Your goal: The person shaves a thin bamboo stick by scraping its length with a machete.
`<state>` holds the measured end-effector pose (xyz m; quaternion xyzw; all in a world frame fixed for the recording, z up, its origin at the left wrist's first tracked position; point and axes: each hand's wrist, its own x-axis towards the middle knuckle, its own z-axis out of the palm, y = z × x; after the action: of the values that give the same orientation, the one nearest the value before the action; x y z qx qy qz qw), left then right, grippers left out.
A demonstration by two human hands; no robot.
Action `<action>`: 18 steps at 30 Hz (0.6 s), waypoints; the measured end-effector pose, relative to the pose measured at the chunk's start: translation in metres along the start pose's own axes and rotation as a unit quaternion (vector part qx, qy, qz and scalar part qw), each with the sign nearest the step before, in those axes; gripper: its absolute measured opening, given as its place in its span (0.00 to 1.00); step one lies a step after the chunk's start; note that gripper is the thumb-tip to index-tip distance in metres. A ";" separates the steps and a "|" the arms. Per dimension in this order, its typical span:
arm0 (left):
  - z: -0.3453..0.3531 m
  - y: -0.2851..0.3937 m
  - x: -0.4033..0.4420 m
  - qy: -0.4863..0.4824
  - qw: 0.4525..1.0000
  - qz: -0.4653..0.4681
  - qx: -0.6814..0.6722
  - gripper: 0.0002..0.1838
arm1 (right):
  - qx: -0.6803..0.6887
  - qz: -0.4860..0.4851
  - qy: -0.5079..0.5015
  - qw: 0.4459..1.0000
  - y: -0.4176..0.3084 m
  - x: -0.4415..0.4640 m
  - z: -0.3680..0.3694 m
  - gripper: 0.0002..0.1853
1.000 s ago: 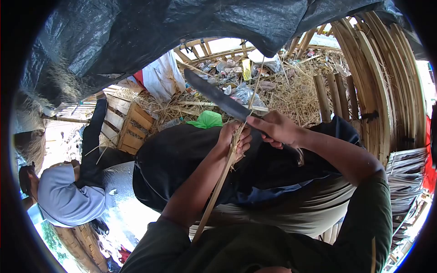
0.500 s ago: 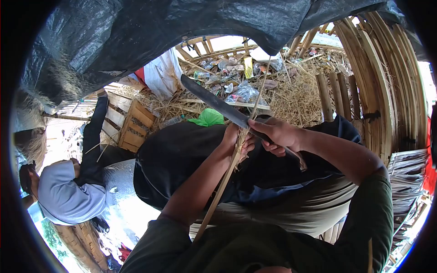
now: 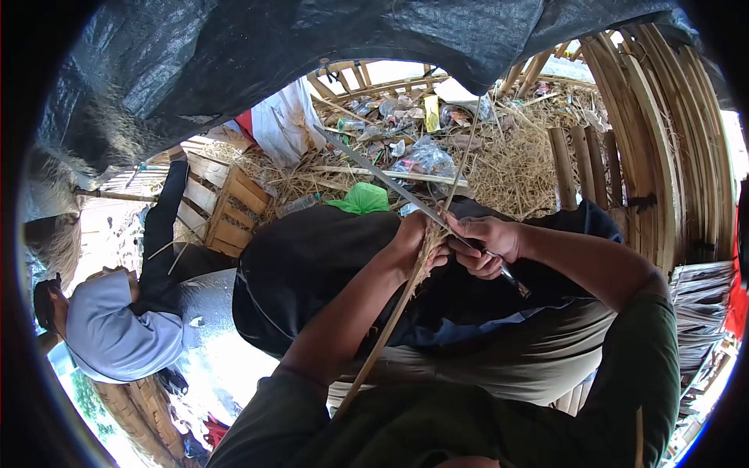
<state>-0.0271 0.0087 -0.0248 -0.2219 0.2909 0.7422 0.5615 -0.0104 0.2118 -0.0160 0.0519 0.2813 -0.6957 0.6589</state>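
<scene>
My left hand is closed around a long thin bamboo strip, which runs from my chest up past both hands. Pale frayed shavings cling to the strip near the grip. In my right hand is a long machete, held near its handle, the blade pointing up and left. The blade crosses the strip just above my left hand, its narrow edge facing me. The handle end sticks out below my right fist. Both hands are close together above my dark-covered lap.
A co-worker in a grey shirt sits at the left, near a wooden crate. Straw and plastic litter cover the ground ahead. Bamboo slats stand at the right; a dark tarp hangs overhead. A green bag lies beyond my leg.
The machete has rotated so its flat side no longer faces me and the blade looks thinner. My right hand has turned with it and shifted slightly down; the left keeps hold of the strip.
</scene>
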 end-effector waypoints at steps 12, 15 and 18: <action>-0.012 -0.003 0.020 -0.005 1.000 0.006 -0.001 0.16 | -0.077 -0.255 0.171 0.949 -0.061 -0.070 0.014 0.37; -0.009 -0.010 0.019 0.031 0.998 0.017 0.047 0.17 | -0.161 -0.240 0.436 0.852 -0.076 -0.082 0.021 0.34; -0.004 -0.023 0.019 0.087 0.990 0.015 0.107 0.18 | -0.281 -0.221 0.508 0.783 -0.081 -0.079 0.023 0.35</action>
<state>-0.0098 0.0246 -0.0443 -0.2201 0.4194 0.6929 0.5436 -0.0697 0.2694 0.0641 0.1473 0.7621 -0.5854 0.2339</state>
